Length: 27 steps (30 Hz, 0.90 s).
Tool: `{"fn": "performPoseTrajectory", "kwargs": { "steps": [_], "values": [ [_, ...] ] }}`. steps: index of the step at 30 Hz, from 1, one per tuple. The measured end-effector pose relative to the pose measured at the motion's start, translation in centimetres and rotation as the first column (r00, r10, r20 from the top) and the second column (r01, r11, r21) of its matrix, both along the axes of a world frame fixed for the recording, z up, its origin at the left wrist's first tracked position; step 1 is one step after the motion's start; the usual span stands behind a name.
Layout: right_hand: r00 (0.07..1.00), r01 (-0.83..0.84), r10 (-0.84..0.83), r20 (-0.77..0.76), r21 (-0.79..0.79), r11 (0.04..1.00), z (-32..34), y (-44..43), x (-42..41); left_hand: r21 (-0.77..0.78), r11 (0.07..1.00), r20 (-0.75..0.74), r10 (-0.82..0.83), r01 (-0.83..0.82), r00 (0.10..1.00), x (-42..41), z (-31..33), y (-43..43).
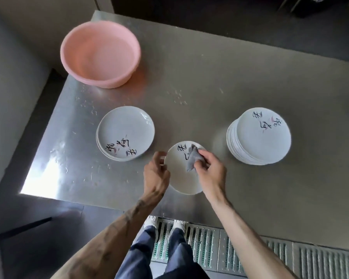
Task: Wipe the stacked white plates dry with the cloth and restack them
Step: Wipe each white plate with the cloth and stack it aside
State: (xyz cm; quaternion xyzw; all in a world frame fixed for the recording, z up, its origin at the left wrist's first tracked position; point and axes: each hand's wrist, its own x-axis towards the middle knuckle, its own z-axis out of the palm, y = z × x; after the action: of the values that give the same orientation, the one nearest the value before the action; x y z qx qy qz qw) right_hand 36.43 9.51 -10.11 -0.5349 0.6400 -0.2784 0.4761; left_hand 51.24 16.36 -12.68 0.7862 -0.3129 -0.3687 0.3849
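Note:
A white plate (180, 176) with black brush lettering is held above the steel table (189, 81) near its front edge. My left hand (156, 171) grips the plate's left rim. My right hand (209, 167) presses a small grey cloth (191, 160) onto the plate's face. A tall stack of white plates (259, 137) stands to the right. A low stack of white plates (125, 133) lies to the left.
A pink plastic basin (100, 53) sits at the table's back left corner. Water drops dot the steel around the left stack. Below the front edge are a grated floor drain (250, 250) and my shoes and legs.

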Motion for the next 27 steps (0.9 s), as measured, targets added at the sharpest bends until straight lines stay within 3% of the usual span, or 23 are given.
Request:
{"fn": "performPoseTrajectory", "kwargs": {
  "steps": [4, 7, 9, 12, 16, 18, 23, 27],
  "values": [
    [0.991, -0.024, 0.028, -0.132, 0.033, 0.999, -2.0, 0.6, 0.0, -0.002, 0.999, 0.030, -0.041, 0.041, 0.999, -0.5, -1.9, 0.5],
    [0.928, -0.112, 0.053, -0.369, -0.142, 0.984, -2.7, 1.1, -0.6, -0.025, 0.988, 0.222, -0.146, 0.155, 0.964, 0.1, -3.2, 1.3],
    [0.876, -0.249, 0.125, -0.465, -0.216, 0.944, -3.1, 1.4, -1.0, 0.041, 0.946, 0.387, -0.311, 0.321, 0.868, 0.5, -4.4, 2.3],
    [0.846, -0.363, 0.230, -0.482, -0.204, 0.909, -3.6, 1.5, -1.1, 0.044, 0.885, 0.469, -0.428, 0.463, 0.773, 0.7, -5.7, 3.6],
    [0.903, -0.188, 0.084, -0.422, -0.210, 0.959, -4.1, -0.3, 0.4, 0.015, 0.881, 0.446, -0.429, 0.473, 0.785, 0.8, -6.2, 3.5],
    [0.905, -0.184, 0.075, -0.419, -0.225, 0.957, -4.0, -0.6, 2.2, 0.025, 0.874, 0.441, -0.446, 0.486, 0.779, 1.2, -6.4, 3.3],
    [0.830, -0.497, 0.384, -0.406, -0.224, 0.838, -4.4, 1.1, 4.2, 0.041, 0.864, 0.502, -0.452, 0.501, 0.737, 1.6, -6.8, 3.6],
    [0.876, -0.347, 0.221, -0.429, -0.242, 0.906, -4.8, -1.1, 3.8, 0.083, 0.875, 0.547, -0.441, 0.478, 0.712, 1.1, -6.9, 3.3]
  ]
}}
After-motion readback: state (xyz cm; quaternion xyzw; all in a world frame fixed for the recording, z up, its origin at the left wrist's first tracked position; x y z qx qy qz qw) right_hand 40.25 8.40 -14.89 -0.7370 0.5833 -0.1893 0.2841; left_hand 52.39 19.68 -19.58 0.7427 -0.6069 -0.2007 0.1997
